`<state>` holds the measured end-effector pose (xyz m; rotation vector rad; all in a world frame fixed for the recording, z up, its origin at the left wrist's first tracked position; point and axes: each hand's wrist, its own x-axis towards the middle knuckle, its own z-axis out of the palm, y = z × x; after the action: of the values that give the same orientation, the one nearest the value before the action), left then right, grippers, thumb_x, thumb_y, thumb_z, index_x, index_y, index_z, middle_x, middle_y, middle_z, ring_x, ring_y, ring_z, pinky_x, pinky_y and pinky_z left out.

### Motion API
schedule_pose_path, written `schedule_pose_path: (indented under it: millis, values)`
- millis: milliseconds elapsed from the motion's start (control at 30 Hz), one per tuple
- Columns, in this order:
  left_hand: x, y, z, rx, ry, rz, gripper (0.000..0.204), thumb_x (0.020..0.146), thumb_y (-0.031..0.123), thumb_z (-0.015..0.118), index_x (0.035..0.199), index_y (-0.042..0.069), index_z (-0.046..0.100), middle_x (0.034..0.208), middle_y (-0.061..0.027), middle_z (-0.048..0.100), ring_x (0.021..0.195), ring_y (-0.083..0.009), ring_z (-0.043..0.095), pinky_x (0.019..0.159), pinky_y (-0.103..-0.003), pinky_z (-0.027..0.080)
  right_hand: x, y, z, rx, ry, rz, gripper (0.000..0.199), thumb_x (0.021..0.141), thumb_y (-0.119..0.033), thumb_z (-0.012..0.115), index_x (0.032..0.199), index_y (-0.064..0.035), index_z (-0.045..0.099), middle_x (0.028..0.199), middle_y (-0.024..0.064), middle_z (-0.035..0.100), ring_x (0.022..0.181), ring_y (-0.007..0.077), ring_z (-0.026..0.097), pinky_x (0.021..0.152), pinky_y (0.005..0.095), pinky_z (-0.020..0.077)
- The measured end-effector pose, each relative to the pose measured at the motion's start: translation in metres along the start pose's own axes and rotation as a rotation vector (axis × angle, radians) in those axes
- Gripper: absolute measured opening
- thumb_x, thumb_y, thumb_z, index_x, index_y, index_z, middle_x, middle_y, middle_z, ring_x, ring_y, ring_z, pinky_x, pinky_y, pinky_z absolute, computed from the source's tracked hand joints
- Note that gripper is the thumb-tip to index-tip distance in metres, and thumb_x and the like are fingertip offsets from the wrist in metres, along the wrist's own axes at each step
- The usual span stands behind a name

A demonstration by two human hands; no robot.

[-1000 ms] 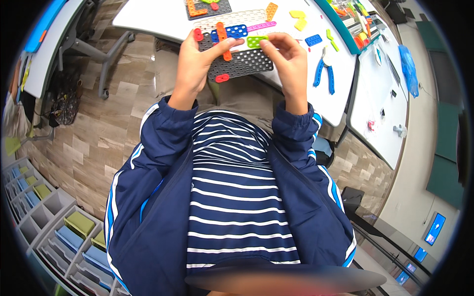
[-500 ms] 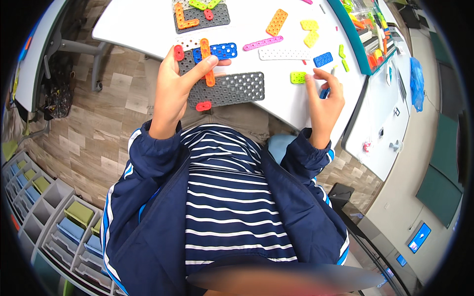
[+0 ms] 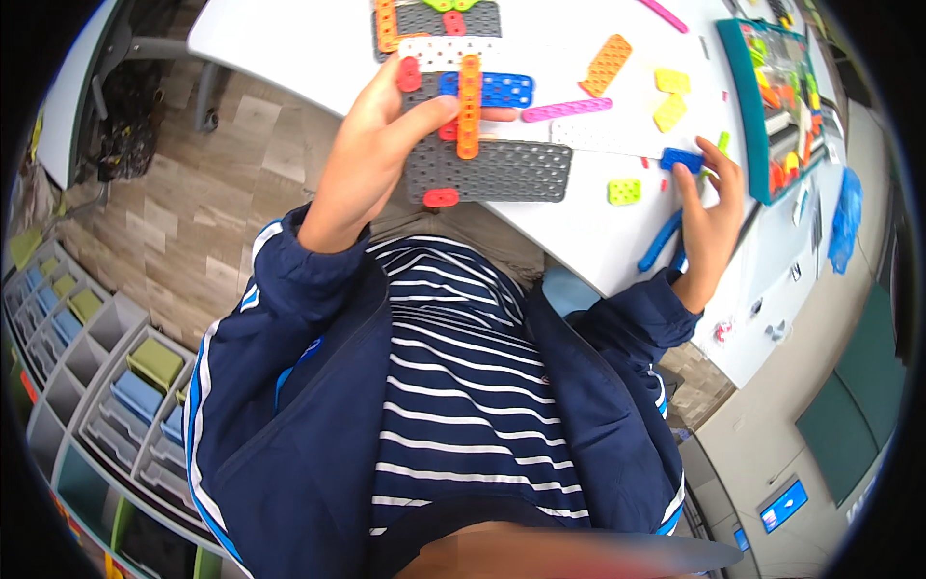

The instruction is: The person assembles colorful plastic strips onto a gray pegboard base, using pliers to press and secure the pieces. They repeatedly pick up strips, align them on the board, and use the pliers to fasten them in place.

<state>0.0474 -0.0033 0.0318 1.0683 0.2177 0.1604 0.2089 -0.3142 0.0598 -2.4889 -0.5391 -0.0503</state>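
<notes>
My left hand (image 3: 371,145) is closed around a built piece of dark grey perforated plates (image 3: 511,172), its thumb over the front. On this piece are a blue perforated plate (image 3: 503,90), an upright orange strip (image 3: 469,116) and red connectors (image 3: 441,198). A white perforated plate (image 3: 449,50) shows at its top edge. Over the table to the right, my right hand (image 3: 712,207) has its thumb and forefinger at a small blue plate (image 3: 682,159), pinching it. Below that hand lies a tool with blue handles (image 3: 658,241), partly hidden by it.
On the white table (image 3: 579,227) lie a lime plate (image 3: 624,192), a white plate (image 3: 603,135), a pink strip (image 3: 567,109), an orange plate (image 3: 608,64) and yellow pieces (image 3: 669,112). A teal-edged tray (image 3: 748,116) of parts stands at the right. Another grey assembly (image 3: 424,21) lies at the back.
My right hand has moved from beside the lime plate to the small blue plate and closed on it. The view has shifted, and the left hand still holds the grey assembly.
</notes>
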Motion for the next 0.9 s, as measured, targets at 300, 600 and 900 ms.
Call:
schedule_pose_path:
  millis: [300,600,900]
  values:
    - [0.008,-0.011,-0.007,0.004,0.012,-0.057,0.043,0.103,0.001,0.052,0.144,-0.006,0.044,0.131,-0.017,0.066,0.117,-0.0237,0.068,0.103,-0.038,0.054,-0.004,-0.015,-0.013,0.291,0.059,0.186,0.019,0.09,-0.002,0.076,0.107,0.0042,0.073,0.1,0.0063,0.069,0.092,0.0136,0.065,0.09,0.0273,0.0495]
    - [0.006,-0.002,0.004,0.021,-0.018,-0.16,0.039,0.106,0.009,0.051,0.142,-0.007,0.048,0.13,-0.02,0.066,0.116,-0.0321,0.069,0.103,-0.041,0.054,-0.018,-0.093,0.028,0.646,-0.413,0.097,0.023,0.083,-0.003,0.082,0.105,0.0003,0.076,0.091,0.0028,0.071,0.077,0.0084,0.055,0.072,0.024,0.0437]
    - [-0.001,0.028,-0.015,0.092,0.097,-0.132,0.037,0.107,0.014,0.051,0.135,-0.009,0.052,0.122,-0.0236,0.07,0.106,-0.0351,0.074,0.094,-0.039,0.06,-0.008,-0.052,0.017,0.249,0.001,0.247,0.017,0.084,-0.013,0.084,0.098,-0.005,0.078,0.083,-0.0003,0.071,0.07,0.0071,0.05,0.063,0.0235,0.0375]
